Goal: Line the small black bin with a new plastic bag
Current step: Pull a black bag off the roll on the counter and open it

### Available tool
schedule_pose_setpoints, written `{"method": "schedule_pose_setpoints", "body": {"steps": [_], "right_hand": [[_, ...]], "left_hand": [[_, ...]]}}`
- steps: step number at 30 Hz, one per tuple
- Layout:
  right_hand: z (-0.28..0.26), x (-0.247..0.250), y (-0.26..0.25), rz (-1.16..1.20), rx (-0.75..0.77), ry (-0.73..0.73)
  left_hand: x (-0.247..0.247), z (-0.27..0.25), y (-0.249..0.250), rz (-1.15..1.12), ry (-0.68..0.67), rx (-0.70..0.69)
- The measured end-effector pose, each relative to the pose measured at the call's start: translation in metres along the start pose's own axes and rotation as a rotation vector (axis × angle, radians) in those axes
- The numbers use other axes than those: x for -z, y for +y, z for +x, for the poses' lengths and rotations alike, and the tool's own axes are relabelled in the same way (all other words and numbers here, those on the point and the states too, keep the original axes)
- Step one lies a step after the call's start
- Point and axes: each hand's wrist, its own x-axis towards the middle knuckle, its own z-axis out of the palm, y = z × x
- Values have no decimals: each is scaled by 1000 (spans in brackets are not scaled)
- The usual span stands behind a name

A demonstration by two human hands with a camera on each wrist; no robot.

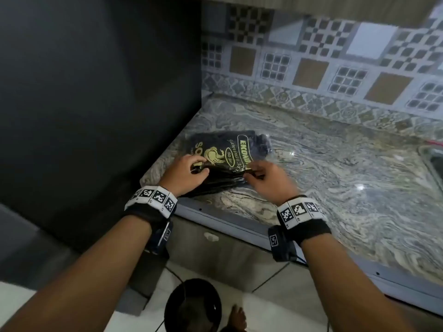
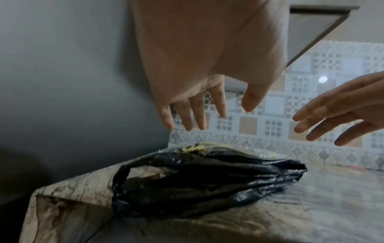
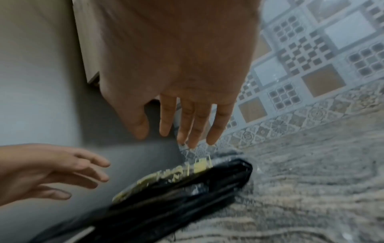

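Note:
A pack of black plastic bags (image 1: pixel 230 152) in a clear wrapper with gold print lies on the marble counter (image 1: pixel 335 183) by its left end. Loose black handles spill from its near end (image 2: pixel 207 180). My left hand (image 1: pixel 189 168) hovers over the pack's near left edge, and in the left wrist view its fingers (image 2: pixel 197 118) are straight and clear of the plastic. My right hand (image 1: pixel 254 173) hovers over the near right edge with straight fingers (image 3: pixel 193 128) above the pack (image 3: pixel 187 189). The small black bin (image 1: pixel 193 305) stands on the floor below the counter.
A tall dark panel (image 1: pixel 96 92) walls the counter's left side. Patterned tiles (image 1: pixel 311 68) back it. A sink edge (image 1: pixel 434 161) shows at far right. Cabinet fronts (image 1: pixel 227 248) lie below the counter lip, and a bare foot (image 1: pixel 237 317) is beside the bin.

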Motion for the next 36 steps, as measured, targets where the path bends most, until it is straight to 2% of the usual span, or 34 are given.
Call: {"method": "schedule_pose_setpoints", "body": {"steps": [14,20,24,27,30,36], "right_hand": [[44,-31,22,-89,149,13],[46,-39,1,-106,292,37],[48,-68,-24,-213,416,-126],[58,-89,-36,-380,356,-278],[68,-102,-39,-513,289,-330],[75,-105,-39,-579,315,-217]], "left_hand": [[-18,49,-39,316,78,158],[-11,55,-36,218,166,167],[-3,58,-35,120,213,185],[0,59,-38,107,205,203],[1,60,-37,108,204,192],[4,55,-39,98,154,160]]}}
